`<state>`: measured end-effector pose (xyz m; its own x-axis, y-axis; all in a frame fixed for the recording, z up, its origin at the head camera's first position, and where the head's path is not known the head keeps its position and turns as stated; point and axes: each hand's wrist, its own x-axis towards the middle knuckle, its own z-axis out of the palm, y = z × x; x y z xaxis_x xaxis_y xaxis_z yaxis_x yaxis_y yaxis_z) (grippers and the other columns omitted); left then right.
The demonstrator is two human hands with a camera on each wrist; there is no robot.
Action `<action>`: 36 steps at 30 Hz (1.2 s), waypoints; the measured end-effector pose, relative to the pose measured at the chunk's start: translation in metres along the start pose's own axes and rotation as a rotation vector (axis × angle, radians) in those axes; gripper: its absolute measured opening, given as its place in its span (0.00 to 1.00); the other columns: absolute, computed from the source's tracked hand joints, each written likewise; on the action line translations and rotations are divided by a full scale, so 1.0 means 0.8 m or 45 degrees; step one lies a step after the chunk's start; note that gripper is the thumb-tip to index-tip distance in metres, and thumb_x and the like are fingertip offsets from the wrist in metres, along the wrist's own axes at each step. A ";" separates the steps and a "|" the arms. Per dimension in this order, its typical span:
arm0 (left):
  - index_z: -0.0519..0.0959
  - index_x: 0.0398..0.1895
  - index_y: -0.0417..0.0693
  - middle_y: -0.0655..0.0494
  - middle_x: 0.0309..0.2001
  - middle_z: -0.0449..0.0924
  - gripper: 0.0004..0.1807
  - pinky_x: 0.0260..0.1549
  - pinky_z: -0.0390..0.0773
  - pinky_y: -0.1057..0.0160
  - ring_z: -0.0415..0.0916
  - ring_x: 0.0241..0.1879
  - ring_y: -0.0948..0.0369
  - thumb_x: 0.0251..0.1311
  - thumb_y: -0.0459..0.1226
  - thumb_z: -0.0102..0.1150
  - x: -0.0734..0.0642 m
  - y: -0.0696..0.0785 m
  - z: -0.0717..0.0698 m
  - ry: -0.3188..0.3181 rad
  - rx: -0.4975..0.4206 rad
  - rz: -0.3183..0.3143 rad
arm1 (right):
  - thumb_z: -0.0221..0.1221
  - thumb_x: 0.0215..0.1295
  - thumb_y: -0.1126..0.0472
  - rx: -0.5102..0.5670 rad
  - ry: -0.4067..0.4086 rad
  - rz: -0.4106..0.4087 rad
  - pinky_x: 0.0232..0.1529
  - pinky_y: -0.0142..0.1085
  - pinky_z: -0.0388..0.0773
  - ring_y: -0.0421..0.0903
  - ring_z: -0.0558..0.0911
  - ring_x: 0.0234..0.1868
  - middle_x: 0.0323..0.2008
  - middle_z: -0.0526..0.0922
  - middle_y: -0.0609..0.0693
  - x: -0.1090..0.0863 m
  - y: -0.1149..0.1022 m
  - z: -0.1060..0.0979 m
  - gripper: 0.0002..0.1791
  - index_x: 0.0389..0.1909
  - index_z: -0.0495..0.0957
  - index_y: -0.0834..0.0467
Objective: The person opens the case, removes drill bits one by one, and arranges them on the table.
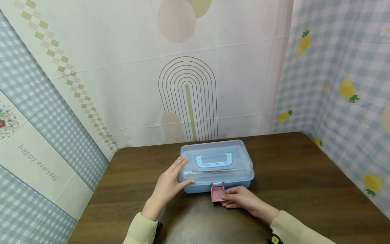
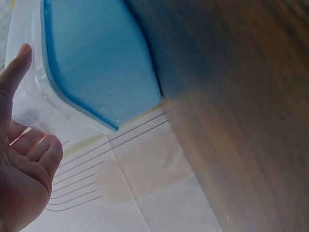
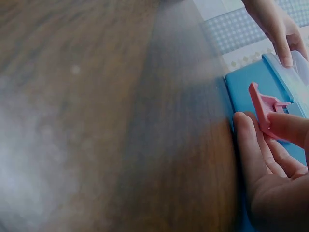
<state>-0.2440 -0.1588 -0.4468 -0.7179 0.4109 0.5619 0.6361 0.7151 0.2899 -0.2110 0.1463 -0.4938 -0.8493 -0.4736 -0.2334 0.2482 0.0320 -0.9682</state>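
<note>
A light-blue storage box point(image 1: 199, 188) with a clear lid point(image 1: 193, 149) sits on the table, its lid down over the base. A blue carry handle point(image 1: 214, 165) lies flat on the lid. My left hand point(image 1: 169, 184) rests on the lid's left front corner, thumb along the front and fingers along the left side. At the front, a pink latch point(image 1: 217, 194) is swung outward, away from the lid's edge. My right hand point(image 1: 239, 199) pinches the latch's right side between thumb and fingers. What lies inside the box is too blurred to tell.
The brown wooden table point(image 1: 137, 176) extends around the box on all sides. Behind it hangs a pale printed curtain point(image 1: 128, 84). Checked cloths hang at the left and right point(image 1: 304, 84).
</note>
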 end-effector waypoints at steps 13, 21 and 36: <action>0.73 0.69 0.44 0.47 0.70 0.71 0.46 0.57 0.77 0.49 0.67 0.70 0.55 0.48 0.54 0.77 0.000 -0.002 0.000 0.009 0.050 0.030 | 0.60 0.70 0.66 -0.072 0.034 -0.012 0.43 0.38 0.85 0.46 0.87 0.40 0.41 0.87 0.61 0.000 0.002 0.007 0.17 0.52 0.78 0.76; 0.74 0.68 0.42 0.46 0.68 0.72 0.46 0.54 0.79 0.49 0.69 0.69 0.53 0.47 0.55 0.77 0.000 0.002 -0.004 0.024 0.082 0.071 | 0.60 0.69 0.67 -0.083 0.035 -0.015 0.42 0.39 0.85 0.46 0.87 0.39 0.39 0.87 0.60 -0.004 0.002 0.006 0.14 0.49 0.79 0.75; 0.76 0.66 0.42 0.46 0.65 0.76 0.47 0.48 0.82 0.50 0.72 0.66 0.53 0.44 0.57 0.77 -0.002 0.004 -0.013 0.049 0.164 0.180 | 0.66 0.63 0.67 -0.140 0.029 -0.061 0.43 0.38 0.85 0.43 0.85 0.37 0.36 0.87 0.56 -0.014 0.000 0.011 0.13 0.42 0.82 0.74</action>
<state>-0.2380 -0.1633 -0.4392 -0.6112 0.4919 0.6200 0.6865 0.7194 0.1061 -0.1972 0.1439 -0.4905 -0.8697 -0.4568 -0.1871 0.1552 0.1068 -0.9821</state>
